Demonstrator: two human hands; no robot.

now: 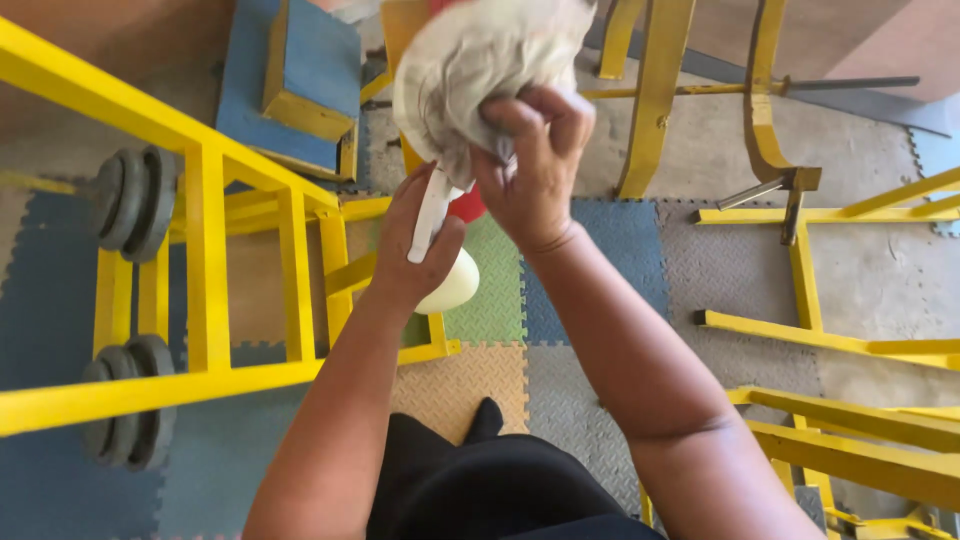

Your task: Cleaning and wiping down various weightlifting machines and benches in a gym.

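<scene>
**Cloth and spray bottle held above a foam-tiled gym floor**

You look straight down at a floor point(600, 380) laid with interlocking foam tiles in grey, blue, green and tan, with bare concrete showing at the upper right. To your left stands a yellow metal rack point(205, 260); grey weight plates point(135, 200) sit on a bar at its upper part, and a second pair of plates point(125, 400) sits lower down. A blue padded bench with yellow framing point(295, 80) lies beyond the rack. More yellow frames point(810, 300) occupy the right side and the lower right corner. Your dark-clothed legs point(480, 480) show at the bottom centre.

Your left hand point(415, 250) is closed around a pale cream bottle point(455, 285), whose rounded base points toward you; its white trigger piece point(432, 215) lies along your palm, and a red part point(468, 205) shows just behind. Your right hand point(535, 165) is clenched on a crumpled, off-white cloth point(480, 65), greyed with dirt, bunched just above the bottle's head. Both things are held in the air at the centre of view, well above the floor.
</scene>
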